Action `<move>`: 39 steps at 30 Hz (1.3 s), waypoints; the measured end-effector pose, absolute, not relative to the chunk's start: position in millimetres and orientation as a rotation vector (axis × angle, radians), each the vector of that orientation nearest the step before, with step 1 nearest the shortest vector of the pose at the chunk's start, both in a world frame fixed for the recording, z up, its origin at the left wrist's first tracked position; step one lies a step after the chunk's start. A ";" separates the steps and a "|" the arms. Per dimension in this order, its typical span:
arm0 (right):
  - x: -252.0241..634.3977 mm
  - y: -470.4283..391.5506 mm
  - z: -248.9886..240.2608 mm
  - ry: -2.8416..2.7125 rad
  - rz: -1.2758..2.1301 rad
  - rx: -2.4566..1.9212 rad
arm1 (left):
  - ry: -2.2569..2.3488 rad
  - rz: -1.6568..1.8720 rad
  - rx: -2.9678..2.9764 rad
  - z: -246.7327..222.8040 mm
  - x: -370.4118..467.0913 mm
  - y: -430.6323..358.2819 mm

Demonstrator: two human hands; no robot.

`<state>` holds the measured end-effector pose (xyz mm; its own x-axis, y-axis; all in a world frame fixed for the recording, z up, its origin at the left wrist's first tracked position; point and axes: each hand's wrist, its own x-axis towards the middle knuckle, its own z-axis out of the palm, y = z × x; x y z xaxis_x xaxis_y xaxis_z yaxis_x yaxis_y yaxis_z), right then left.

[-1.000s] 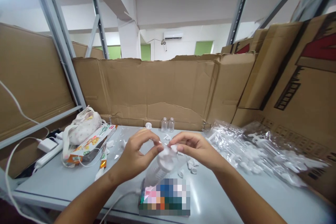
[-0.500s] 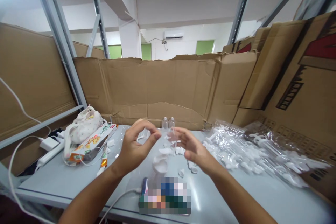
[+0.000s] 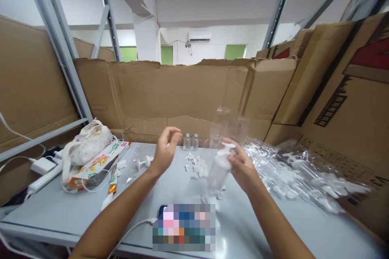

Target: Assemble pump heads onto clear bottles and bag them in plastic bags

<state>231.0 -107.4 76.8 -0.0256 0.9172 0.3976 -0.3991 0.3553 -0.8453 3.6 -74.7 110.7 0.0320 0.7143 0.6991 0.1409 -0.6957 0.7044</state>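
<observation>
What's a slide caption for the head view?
Right hand holds a translucent, white-topped container; two clear bottles stand behind.

A workroom or storeroom, with metal shelving (image 3: 106,16) and cardboard sheets (image 3: 179,93).

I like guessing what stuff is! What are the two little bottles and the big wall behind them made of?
Bottles: probably clear, shiny plastic, since they look see-through; glass is possible.

Wall: dull brown cardboard, judging by its creases and ragged top edge.

Your view is bright from the upper left, with glare on the grey table (image 3: 243,218), motion blur around your right hand (image 3: 241,164), and edges stretched wide.
</observation>
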 end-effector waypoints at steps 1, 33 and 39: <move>238.2 -104.0 75.7 -1.048 1.162 -0.580 | 0.938 1.518 2.024 99.0 7.5 -69.0; 260.8 -83.6 44.4 -0.667 1.251 -0.647 | 0.850 0.058 3.177 -20.1 105.8 -70.1; 252.7 -76.6 30.9 -0.717 1.316 -0.625 | 0.899 0.054 3.158 -17.8 92.4 -70.7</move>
